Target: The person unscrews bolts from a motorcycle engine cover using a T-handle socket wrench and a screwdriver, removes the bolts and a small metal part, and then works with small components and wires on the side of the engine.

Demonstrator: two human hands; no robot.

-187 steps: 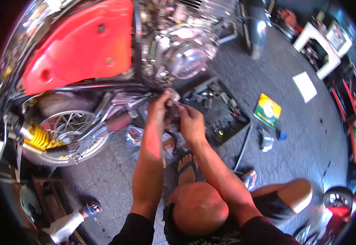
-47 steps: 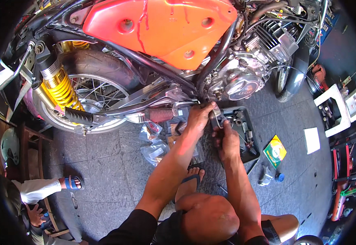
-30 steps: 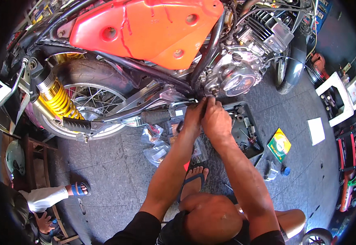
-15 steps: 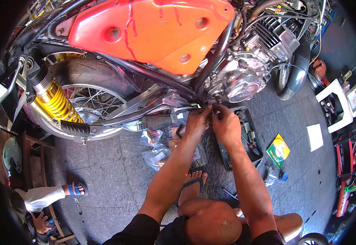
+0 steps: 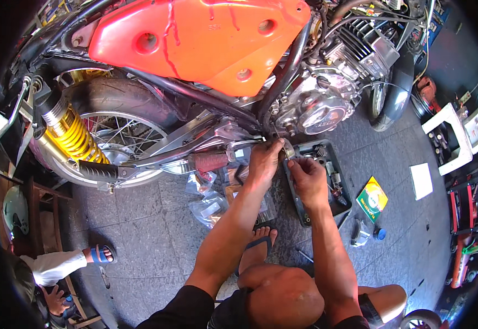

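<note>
Below the engine [image 5: 324, 112] of a motorcycle, both my hands meet at a small metal part [image 5: 289, 150]. My left hand [image 5: 266, 160] is closed, thumb and fingers pinching its upper end. My right hand [image 5: 309, 178] has thumb and fingertips pressed together at the lower end of that part. The part looks pale and narrow; its exact kind is too small to make out. Under my right hand sits a dark tray [image 5: 344, 207] with loose metal parts in it. The footpeg [image 5: 208, 161] sticks out left of my left hand.
An orange side panel [image 5: 195, 46], a yellow shock spring [image 5: 77, 134] and a rear wheel [image 5: 123, 137] are beyond my hands. Plastic bags [image 5: 208, 208] lie on the floor left, a yellow-green packet [image 5: 372, 201] right. At the left rim, another person's sandalled foot [image 5: 100, 255] shows.
My right hand has moved slightly down and away from my left. The small metal part now shows between them. The whole view has shifted a little.
</note>
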